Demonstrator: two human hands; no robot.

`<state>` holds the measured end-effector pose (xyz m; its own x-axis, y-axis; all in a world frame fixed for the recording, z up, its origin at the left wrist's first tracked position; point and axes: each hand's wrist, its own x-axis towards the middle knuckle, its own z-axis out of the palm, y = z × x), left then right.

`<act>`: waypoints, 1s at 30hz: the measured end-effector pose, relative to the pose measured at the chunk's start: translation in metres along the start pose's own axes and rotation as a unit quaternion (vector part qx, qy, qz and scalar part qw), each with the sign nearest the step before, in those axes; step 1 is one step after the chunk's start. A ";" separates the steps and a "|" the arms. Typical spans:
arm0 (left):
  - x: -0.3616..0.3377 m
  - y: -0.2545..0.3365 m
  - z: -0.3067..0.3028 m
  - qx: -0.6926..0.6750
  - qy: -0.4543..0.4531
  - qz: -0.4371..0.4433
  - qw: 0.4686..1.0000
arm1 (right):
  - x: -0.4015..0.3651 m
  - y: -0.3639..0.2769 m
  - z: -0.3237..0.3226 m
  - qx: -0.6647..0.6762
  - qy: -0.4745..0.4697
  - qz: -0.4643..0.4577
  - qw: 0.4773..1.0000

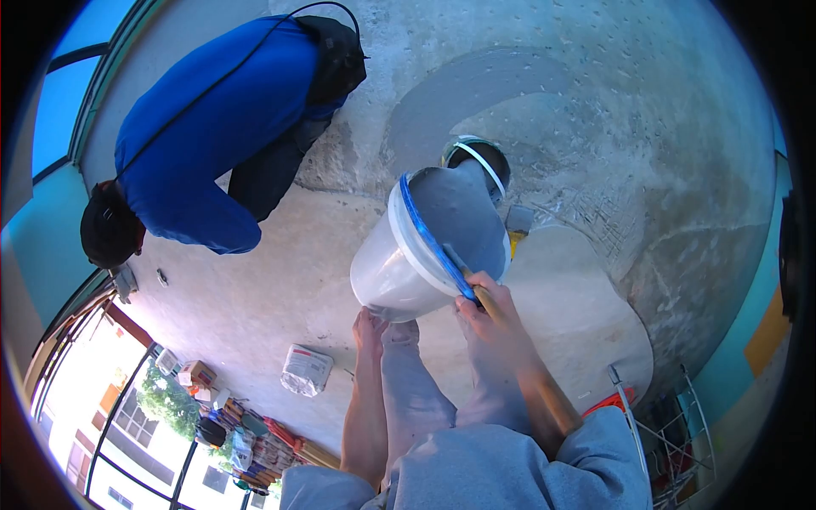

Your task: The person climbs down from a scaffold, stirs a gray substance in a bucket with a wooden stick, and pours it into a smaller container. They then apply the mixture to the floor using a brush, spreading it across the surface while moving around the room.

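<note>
A large white bucket (382, 263) with a blue rim is tilted away from me, grey liquid mix (459, 208) filling its mouth. My left hand (371, 330) grips the bucket's bottom edge from below. At the rim, my right hand (490, 302) is closed around the wooden handle of a tool (486, 299) that lies against the blue edge. The bucket's mouth hangs over a smaller dark bucket (495, 161) with a white handle; the grey mix reaches its opening. Beside them on the floor is a brush (518, 223) with a yellow handle.
A co-worker (212, 127) in blue bends over at the upper left. Wet grey mix (459, 89) curves across the floor beyond the buckets. A white bag (307, 370) lies left of my legs. Piled items (255, 442) stand at the lower left, a metal frame (680, 442) at the lower right.
</note>
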<state>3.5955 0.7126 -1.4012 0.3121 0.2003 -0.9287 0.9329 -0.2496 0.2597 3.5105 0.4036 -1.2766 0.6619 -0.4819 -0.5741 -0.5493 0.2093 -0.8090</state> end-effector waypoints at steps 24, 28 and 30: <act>0.231 -0.004 -0.003 0.003 -0.085 -0.020 0.996 | -0.016 0.040 0.169 -0.048 0.074 0.030 0.996; 0.259 0.013 -0.031 -0.016 -0.174 0.041 0.984 | -0.030 0.052 0.223 0.091 0.131 0.044 0.986; 0.291 -0.004 -0.048 -0.086 -0.301 0.099 0.945 | -0.039 0.050 0.247 0.101 0.127 0.062 0.985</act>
<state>3.6908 0.8177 -1.6595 0.3729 -0.4222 -0.8263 0.8988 -0.0568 0.4347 3.5833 0.6427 -1.3257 0.4326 -0.6340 -0.6411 -0.4886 0.4328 -0.7576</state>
